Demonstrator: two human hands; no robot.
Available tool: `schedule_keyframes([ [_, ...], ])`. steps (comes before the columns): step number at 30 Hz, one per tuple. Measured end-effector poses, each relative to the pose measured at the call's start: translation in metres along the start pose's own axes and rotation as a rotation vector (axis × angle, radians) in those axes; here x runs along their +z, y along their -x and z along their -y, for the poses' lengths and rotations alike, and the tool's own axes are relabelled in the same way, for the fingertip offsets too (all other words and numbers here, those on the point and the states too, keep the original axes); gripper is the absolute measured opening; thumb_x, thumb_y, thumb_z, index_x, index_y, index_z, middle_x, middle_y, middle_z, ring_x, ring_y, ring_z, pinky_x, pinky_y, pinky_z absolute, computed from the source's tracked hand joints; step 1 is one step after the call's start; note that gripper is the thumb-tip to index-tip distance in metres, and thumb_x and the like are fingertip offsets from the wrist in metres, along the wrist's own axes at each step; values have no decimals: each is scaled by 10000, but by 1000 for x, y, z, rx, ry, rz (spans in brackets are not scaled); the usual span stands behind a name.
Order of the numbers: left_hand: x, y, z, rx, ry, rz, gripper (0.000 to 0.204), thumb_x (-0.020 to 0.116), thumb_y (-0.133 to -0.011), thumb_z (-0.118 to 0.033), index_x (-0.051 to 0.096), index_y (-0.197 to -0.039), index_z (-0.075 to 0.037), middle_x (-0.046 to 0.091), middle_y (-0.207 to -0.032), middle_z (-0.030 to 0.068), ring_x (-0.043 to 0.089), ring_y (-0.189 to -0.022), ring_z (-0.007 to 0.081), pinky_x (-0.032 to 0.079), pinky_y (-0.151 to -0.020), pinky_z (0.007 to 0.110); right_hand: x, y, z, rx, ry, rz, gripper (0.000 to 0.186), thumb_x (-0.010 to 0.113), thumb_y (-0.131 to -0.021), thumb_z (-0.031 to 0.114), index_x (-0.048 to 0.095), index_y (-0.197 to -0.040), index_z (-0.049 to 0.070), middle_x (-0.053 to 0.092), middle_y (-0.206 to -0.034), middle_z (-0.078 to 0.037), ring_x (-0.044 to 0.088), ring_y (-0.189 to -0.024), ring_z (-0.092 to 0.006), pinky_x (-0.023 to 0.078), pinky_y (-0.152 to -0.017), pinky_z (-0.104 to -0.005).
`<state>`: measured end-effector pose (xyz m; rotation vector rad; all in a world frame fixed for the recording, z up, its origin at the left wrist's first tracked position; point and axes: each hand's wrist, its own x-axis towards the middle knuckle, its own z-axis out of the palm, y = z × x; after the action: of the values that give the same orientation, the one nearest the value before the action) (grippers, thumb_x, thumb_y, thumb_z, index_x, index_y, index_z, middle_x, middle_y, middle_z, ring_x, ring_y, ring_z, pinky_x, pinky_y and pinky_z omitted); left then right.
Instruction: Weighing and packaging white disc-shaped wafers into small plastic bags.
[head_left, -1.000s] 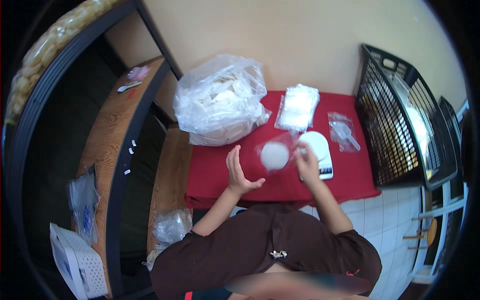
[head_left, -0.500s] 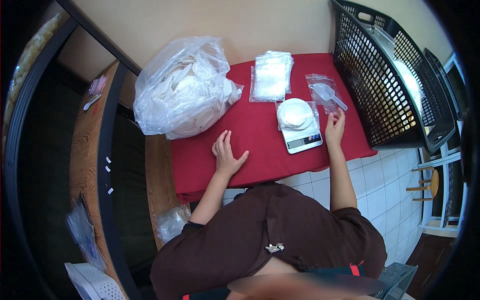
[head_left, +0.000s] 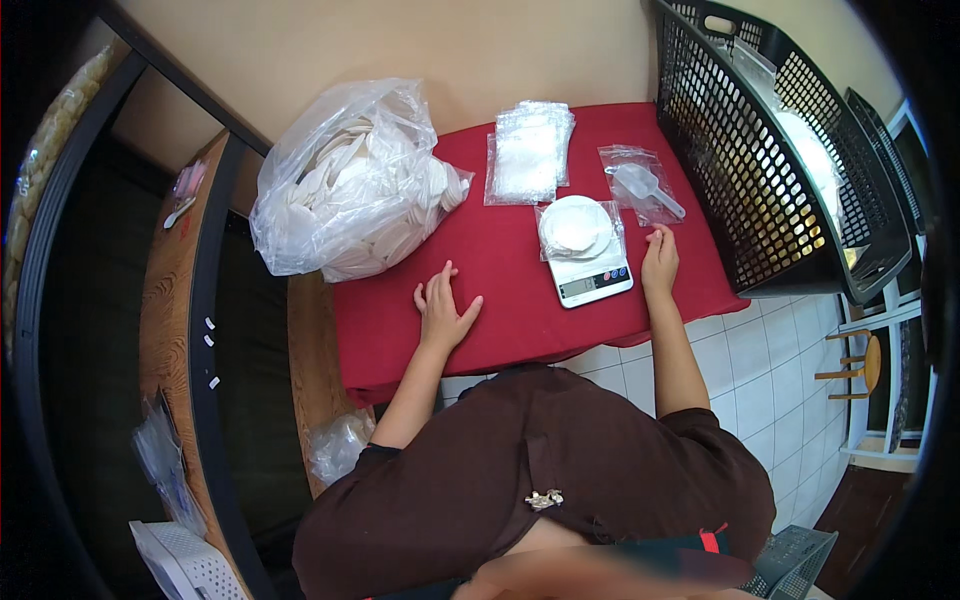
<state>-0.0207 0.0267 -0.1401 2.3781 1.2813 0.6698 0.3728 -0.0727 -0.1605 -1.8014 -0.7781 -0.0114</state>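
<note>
My left hand [head_left: 446, 308] lies on the red tablecloth [head_left: 490, 260] with its fingers spread, holding nothing. My right hand [head_left: 660, 262] rests at the right of a white digital kitchen scale [head_left: 594, 286], fingers loosely bent and nothing visible in them. Just beyond its fingertips is a translucent plastic scoop [head_left: 640, 184] on a clear bag [head_left: 660, 208]. On the scale sits a small clear bag with white round flat pieces [head_left: 578, 226]. A stack of clear plastic bags [head_left: 528, 150] lies behind the scale. Left of it stands a big clear bag full of white flat pieces [head_left: 365, 190].
A tall black mesh basket [head_left: 740, 160] borders the table's right side, with packages inside. Wooden shelving [head_left: 178, 300] with a dark frame runs along the left. A white perforated basket [head_left: 190, 560] is at lower left, and a wooden stool [head_left: 858, 364] stands on the tiled floor.
My right hand has drawn back slightly from the scoop's handle. My left hand stays flat on the cloth. The whole view has shifted a little.
</note>
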Motion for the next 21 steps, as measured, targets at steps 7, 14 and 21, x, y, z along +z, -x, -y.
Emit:
schedule_keyframes([
  [7, -3, -4, -13, 68, -232, 4, 588, 672, -811, -433, 538, -1297, -130, 481, -1279, 80, 377, -1287, 269, 193, -1074, 588, -7, -4, 9, -60, 122, 233, 301, 406, -1012, 267, 629, -1084, 78, 671, -825, -58, 629, -882, -274, 406, -837, -421],
  [14, -4, -1, -15, 74, -207, -59, 577, 664, -819, -447, 545, -1286, -130, 477, -1280, 76, 383, -1273, 260, 187, -1075, 586, 1, 4, 5, -134, -28, 330, 334, 509, -971, 213, 542, -1273, 75, 664, -907, -51, 632, -912, -229, 381, -924, -413],
  [21, -7, 7, -6, 31, -81, -74, 531, 652, -844, -440, 566, -1263, -125, 532, -1257, 83, 454, -1234, 273, 202, -1081, 564, 27, 24, 71, -128, -345, 193, 403, 634, -871, 10, 518, -1257, -2, 598, -853, -27, 549, -755, -109, 469, -689, -275],
])
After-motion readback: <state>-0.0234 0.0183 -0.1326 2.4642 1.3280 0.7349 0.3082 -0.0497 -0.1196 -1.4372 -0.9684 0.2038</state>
